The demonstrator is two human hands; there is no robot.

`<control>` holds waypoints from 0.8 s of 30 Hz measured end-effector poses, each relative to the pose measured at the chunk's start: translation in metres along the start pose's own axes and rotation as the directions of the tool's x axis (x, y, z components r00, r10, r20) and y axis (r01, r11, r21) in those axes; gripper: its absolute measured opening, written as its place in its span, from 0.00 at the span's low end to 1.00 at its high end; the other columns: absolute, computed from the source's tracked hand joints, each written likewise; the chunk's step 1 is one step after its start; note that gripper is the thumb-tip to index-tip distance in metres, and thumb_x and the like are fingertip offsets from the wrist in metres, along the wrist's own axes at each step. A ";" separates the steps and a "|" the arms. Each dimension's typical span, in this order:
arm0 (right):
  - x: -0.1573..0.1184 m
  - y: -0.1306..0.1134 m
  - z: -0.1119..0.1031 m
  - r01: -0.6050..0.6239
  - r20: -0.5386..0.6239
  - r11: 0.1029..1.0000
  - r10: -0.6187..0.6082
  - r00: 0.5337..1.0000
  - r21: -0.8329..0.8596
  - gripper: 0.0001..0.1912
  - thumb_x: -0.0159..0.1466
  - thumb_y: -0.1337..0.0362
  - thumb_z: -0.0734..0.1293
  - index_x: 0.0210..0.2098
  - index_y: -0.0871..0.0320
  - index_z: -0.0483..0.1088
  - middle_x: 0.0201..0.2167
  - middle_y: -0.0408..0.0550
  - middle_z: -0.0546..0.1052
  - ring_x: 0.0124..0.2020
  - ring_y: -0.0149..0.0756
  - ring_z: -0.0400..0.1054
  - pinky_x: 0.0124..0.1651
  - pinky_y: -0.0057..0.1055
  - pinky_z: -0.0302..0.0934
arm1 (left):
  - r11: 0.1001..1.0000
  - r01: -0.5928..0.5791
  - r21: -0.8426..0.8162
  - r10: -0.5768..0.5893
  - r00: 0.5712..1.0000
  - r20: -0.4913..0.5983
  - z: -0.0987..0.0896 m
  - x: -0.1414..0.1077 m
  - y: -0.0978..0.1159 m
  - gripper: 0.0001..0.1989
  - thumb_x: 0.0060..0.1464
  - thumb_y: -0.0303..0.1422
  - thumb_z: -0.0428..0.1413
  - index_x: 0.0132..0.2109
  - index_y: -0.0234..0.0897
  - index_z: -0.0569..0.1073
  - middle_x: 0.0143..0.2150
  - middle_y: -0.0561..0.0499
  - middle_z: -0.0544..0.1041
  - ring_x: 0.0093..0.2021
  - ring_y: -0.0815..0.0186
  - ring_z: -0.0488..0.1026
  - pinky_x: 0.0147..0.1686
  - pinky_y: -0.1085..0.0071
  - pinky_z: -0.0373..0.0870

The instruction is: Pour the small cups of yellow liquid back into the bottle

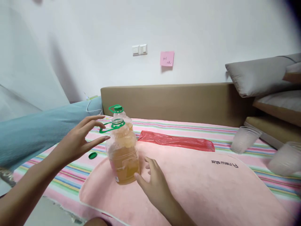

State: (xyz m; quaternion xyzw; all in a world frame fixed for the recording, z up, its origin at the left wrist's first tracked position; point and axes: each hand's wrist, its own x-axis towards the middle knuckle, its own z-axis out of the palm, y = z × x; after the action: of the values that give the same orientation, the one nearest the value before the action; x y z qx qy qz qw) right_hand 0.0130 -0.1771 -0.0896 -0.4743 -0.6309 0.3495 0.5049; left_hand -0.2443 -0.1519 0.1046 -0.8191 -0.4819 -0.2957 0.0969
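Note:
An uncapped clear plastic jug [123, 158] of amber liquid stands upright on the pink mat [188, 185], a green ring handle around its neck. My left hand [88, 131] is beside the neck and handle, fingers apart, holding nothing; whether a fingertip touches the handle I cannot tell. Low at the jug's right side is my right hand [154, 179], fingers spread and slightly curled, with nothing in it. A loose green cap [92, 155] lies on the striped sheet left of the jug. Partly hidden behind stands a second jug [118, 108] with its green cap on.
A flat red plastic bag [175, 140] lies behind the mat. Two clear plastic cups [245, 139] stand at the right. The brown headboard [174, 102] bounds the back, grey pillows [261, 73] are stacked at right, and a blue-green cushioned edge [47, 125] runs along the left.

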 end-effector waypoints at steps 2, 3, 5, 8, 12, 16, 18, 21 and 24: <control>0.015 -0.008 0.024 -0.005 -0.018 1.000 0.005 1.000 0.009 0.27 0.63 0.61 0.71 0.61 0.56 0.71 0.58 0.57 0.76 0.61 0.57 0.70 0.63 0.55 0.66 | 0.990 0.011 -0.141 -0.004 0.999 0.047 0.006 0.007 -0.010 0.18 0.62 0.51 0.61 0.42 0.39 0.73 0.64 0.46 0.73 0.59 0.53 0.72 0.64 0.50 0.69; 0.022 -0.011 0.032 -0.003 -0.023 1.000 0.003 1.000 0.015 0.25 0.64 0.60 0.70 0.60 0.57 0.72 0.57 0.57 0.77 0.60 0.56 0.71 0.62 0.54 0.66 | 0.978 0.033 -0.205 -0.017 0.997 0.081 0.009 0.010 -0.014 0.18 0.61 0.50 0.62 0.41 0.40 0.71 0.59 0.46 0.75 0.55 0.54 0.74 0.61 0.50 0.73; 0.030 -0.010 0.039 -0.006 -0.034 1.000 0.006 0.999 0.025 0.23 0.66 0.58 0.68 0.59 0.59 0.73 0.55 0.59 0.77 0.57 0.56 0.73 0.60 0.53 0.67 | 0.953 0.072 -0.293 -0.033 0.990 0.137 0.017 0.014 -0.020 0.19 0.63 0.51 0.61 0.38 0.41 0.68 0.47 0.48 0.77 0.47 0.57 0.75 0.53 0.54 0.79; 0.032 -0.005 0.039 0.009 -0.046 0.999 -0.007 0.999 0.036 0.23 0.67 0.57 0.67 0.59 0.60 0.73 0.55 0.60 0.77 0.57 0.55 0.73 0.60 0.52 0.67 | 0.909 0.090 -0.407 -0.029 0.988 0.153 0.025 0.015 -0.025 0.21 0.62 0.51 0.61 0.35 0.42 0.62 0.48 0.48 0.77 0.51 0.56 0.76 0.50 0.58 0.81; 0.031 0.001 0.040 0.040 -0.008 0.997 -0.039 0.999 0.072 0.24 0.69 0.56 0.65 0.62 0.57 0.71 0.58 0.59 0.75 0.56 0.51 0.73 0.57 0.47 0.70 | 0.868 0.077 -0.491 -0.056 0.997 0.058 0.024 0.007 -0.018 0.21 0.58 0.48 0.65 0.35 0.41 0.63 0.60 0.46 0.75 0.59 0.53 0.74 0.50 0.59 0.80; 0.047 0.006 0.051 0.024 0.111 0.984 -0.044 0.993 0.175 0.23 0.72 0.54 0.61 0.64 0.54 0.66 0.55 0.56 0.77 0.33 0.38 0.76 0.35 0.36 0.73 | 0.922 0.116 -0.369 -0.159 0.983 -0.088 0.020 -0.006 -0.002 0.21 0.55 0.50 0.66 0.36 0.42 0.66 0.48 0.47 0.77 0.46 0.54 0.76 0.43 0.59 0.80; 0.061 0.009 0.059 0.011 0.160 0.974 -0.049 0.986 0.227 0.23 0.73 0.52 0.59 0.64 0.53 0.63 0.56 0.54 0.77 0.25 0.32 0.72 0.30 0.34 0.71 | 0.956 0.128 -0.264 -0.180 0.967 -0.180 0.020 -0.011 0.003 0.20 0.55 0.51 0.65 0.38 0.43 0.69 0.46 0.48 0.76 0.44 0.55 0.76 0.44 0.57 0.80; 0.078 0.013 0.072 0.013 0.188 0.959 -0.069 0.980 0.284 0.25 0.73 0.48 0.59 0.64 0.53 0.63 0.62 0.56 0.74 0.39 0.37 0.77 0.38 0.35 0.73 | 0.972 0.190 -0.135 -0.220 0.939 -0.263 0.023 -0.015 0.004 0.19 0.56 0.53 0.63 0.41 0.45 0.71 0.44 0.50 0.76 0.42 0.55 0.76 0.46 0.55 0.78; 0.085 0.013 0.077 0.014 0.195 0.952 -0.077 0.978 0.305 0.30 0.73 0.43 0.59 0.67 0.52 0.64 0.68 0.56 0.69 0.63 0.45 0.70 0.57 0.43 0.71 | 0.957 0.282 -0.073 -0.291 0.913 -0.287 0.026 -0.011 0.003 0.19 0.56 0.54 0.62 0.40 0.45 0.70 0.43 0.50 0.77 0.41 0.54 0.77 0.43 0.56 0.77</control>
State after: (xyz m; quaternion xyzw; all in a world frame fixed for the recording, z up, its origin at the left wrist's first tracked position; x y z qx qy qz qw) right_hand -0.0618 -0.0897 -0.0942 -0.3382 -0.6295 0.4768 0.5118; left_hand -0.2358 -0.1499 0.0773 -0.6879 -0.5723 -0.4324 0.1110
